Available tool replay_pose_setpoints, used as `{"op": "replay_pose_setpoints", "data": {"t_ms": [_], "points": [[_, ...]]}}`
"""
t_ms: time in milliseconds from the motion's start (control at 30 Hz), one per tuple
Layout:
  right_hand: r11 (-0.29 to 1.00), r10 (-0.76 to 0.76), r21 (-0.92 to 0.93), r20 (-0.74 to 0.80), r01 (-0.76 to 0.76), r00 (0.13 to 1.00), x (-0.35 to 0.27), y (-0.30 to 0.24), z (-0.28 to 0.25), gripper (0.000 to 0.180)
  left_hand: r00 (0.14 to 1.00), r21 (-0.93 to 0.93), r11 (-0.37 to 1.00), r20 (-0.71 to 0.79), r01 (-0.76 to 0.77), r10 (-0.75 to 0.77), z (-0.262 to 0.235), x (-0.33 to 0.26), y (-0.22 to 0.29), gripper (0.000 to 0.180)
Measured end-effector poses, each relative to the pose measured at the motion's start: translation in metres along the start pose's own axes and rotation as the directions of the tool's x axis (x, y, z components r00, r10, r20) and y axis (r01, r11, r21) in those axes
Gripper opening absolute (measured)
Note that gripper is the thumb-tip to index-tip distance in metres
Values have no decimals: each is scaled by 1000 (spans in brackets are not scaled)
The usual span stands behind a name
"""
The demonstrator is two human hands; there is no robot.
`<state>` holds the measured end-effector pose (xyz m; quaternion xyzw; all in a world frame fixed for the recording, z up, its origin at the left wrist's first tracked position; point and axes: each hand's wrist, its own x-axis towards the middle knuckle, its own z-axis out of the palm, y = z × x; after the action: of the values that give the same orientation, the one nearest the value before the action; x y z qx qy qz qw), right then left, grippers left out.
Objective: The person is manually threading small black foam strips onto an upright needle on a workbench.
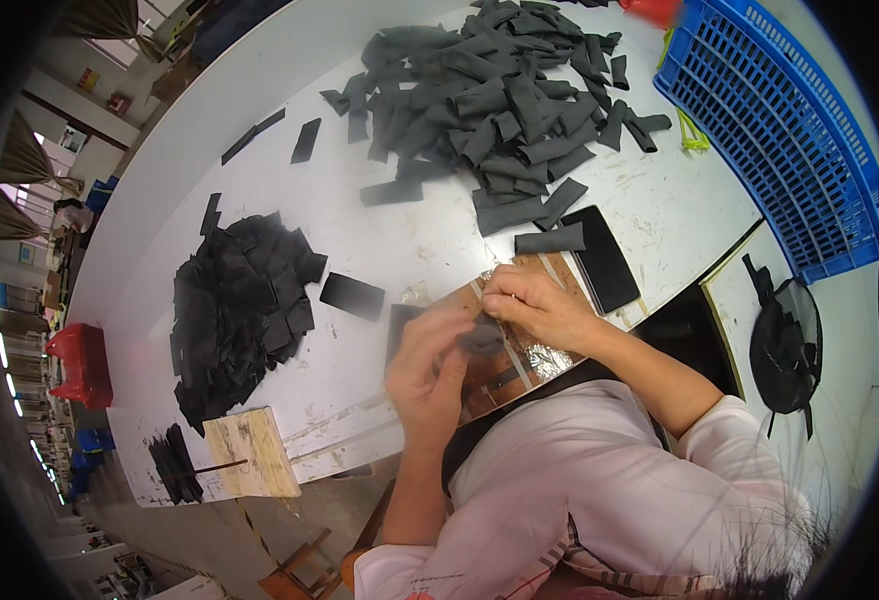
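Observation:
My left hand is curled, slightly smeared by motion, with a dark fabric piece at its thumb and fingertips. Close by on the right, my right hand is pinched closed; whatever its fingertips hold is hidden. Both hands are over a brown board with shiny tape at the table's near edge. A black rolled tube lies just beyond my right hand, partly on a flat dark rectangular case. One flat black piece lies left of the board.
A large heap of black tubes covers the far table. Flat black pieces are piled at left, near a wooden block with a thin rod. A blue basket stands at right, above a black mesh bag. A red bag is far left.

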<state>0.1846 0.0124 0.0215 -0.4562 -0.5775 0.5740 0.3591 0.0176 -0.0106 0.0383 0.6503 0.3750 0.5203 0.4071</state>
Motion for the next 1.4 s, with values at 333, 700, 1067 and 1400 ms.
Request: {"op": "replay_pose_setpoints", "data": {"t_ms": [333,700,1067,1400], "points": [[544,-318,-730,278,415,906,-6,-11,1,21,962,-461,880,-170,112,-211,16,-15,-6,12],[772,-372,-487,173,408,912,-3,16,-1,14,951,166,982,275,95,-139,10,19,6,11],[627,-257,-670,303,397,918,-6,-35,-2,16,954,-606,795,-256,-32,-157,6,2,14,12],[646,-409,-620,211,444,888,-6,-16,7,23,936,-646,762,-233,53,-263,3,-2,1,16]]}}
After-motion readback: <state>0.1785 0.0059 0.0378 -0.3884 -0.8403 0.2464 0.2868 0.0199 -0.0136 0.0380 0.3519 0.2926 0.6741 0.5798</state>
